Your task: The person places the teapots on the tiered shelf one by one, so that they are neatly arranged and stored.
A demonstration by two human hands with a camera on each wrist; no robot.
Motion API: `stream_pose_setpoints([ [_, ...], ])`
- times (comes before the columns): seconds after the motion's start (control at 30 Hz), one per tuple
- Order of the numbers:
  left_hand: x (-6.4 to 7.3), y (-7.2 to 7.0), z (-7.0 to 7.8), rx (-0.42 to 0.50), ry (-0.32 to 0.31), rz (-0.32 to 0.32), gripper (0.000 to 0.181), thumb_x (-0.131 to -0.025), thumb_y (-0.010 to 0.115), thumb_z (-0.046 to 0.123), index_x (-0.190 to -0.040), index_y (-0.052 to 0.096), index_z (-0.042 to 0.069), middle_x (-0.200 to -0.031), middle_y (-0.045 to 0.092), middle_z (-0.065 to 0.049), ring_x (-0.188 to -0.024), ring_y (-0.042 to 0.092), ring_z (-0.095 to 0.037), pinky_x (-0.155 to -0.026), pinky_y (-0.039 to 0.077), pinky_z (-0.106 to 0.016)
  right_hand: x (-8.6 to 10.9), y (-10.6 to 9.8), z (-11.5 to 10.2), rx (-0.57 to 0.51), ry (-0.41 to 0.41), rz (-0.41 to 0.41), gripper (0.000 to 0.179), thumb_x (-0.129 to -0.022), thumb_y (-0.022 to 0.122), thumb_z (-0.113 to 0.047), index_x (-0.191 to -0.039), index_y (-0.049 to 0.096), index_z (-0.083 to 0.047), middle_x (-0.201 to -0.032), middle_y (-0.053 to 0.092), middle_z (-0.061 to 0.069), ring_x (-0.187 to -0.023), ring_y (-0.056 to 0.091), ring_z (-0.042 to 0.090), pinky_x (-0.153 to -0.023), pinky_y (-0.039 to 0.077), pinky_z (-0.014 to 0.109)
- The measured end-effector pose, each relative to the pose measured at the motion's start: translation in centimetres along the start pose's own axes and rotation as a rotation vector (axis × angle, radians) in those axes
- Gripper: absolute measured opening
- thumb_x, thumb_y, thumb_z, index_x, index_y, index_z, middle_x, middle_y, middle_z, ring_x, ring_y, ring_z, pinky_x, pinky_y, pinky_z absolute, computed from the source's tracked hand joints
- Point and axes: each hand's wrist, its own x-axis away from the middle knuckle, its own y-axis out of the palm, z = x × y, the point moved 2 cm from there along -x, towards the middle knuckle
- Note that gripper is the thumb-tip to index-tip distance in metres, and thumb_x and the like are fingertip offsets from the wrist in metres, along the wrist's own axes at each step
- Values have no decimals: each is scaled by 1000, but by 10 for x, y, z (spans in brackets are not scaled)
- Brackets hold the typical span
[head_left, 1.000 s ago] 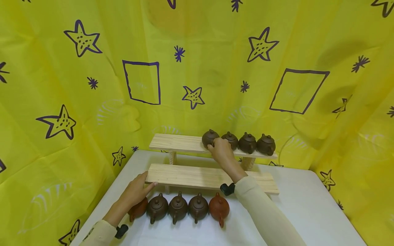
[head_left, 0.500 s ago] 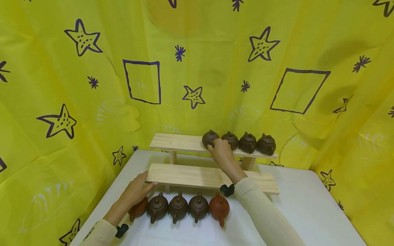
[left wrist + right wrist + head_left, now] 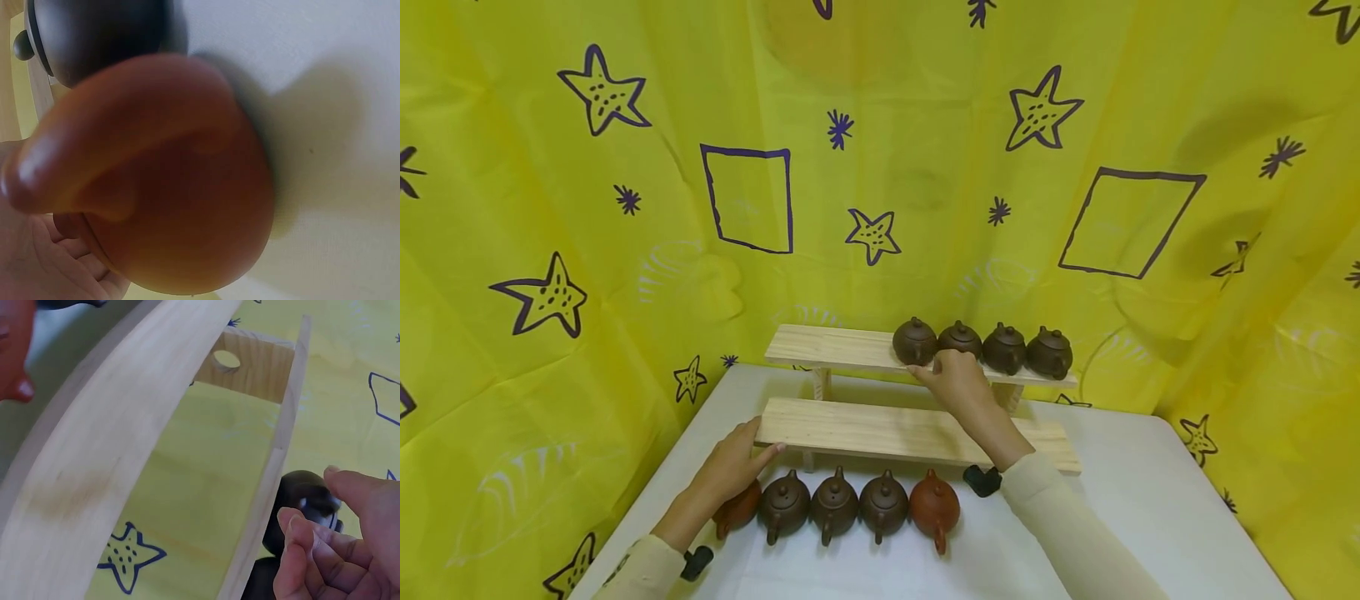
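Note:
Just in front of the leftmost dark brown teapot on the upper shelf, my right hand hovers with thumb and fingers apart. In the right wrist view a gap shows between the thumb and the bent fingertips beside the dark teapot. My left hand rests against the left end of the lower shelf, thumb by its front edge. Partly hidden below that hand is a reddish teapot. The left wrist view has this reddish teapot filling its middle, with the palm behind it.
Three more dark teapots stand on the upper shelf, to the right. On the white table before the stand, dark teapots and another reddish one line up. A yellow patterned cloth hangs around.
My right hand has let go of the leftmost upper teapot and drawn back slightly, toward me and to the right. My left hand and the teapots stay put.

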Motion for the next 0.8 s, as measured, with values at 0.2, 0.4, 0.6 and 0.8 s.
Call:
stream_pose_setpoints([
  [0.2,0,0,-1,-9,6,1,81,-104,67,42,-157,37,-12,-149,51,-37,-139,51,-53,-113,43,-64,29,-4,20,27,-32,-15,58,-102,71,-35,-57,41,-16,-53,29,-6,-49,29,11,-49,26,27],
  [0.4,-1,0,-1,-6,6,7,79,-104,68,40,-156,38,-11,-149,52,-36,-138,51,-53,-113,43,-64,67,5,37,36,-37,-44,52,-100,75,-33,-58,49,-14,-53,36,-7,-51,34,10,-50,28,26],
  [0.6,-1,1,-1,-6,3,-6,83,-104,67,42,-157,35,-13,-151,48,-38,-140,48,-54,-114,42,-65,107,27,54,-6,2,-103,46,-96,79,-37,-63,55,-14,-55,45,-6,-52,41,10,-49,34,25],
  [0.8,-1,-1,-1,-17,4,-9,84,-104,66,43,-157,34,-13,-152,47,-38,-142,47,-53,-115,41,-65,138,58,66,0,-24,-209,60,-93,79,-47,-50,47,-19,-50,33,-15,-49,33,4,-46,26,20],
])
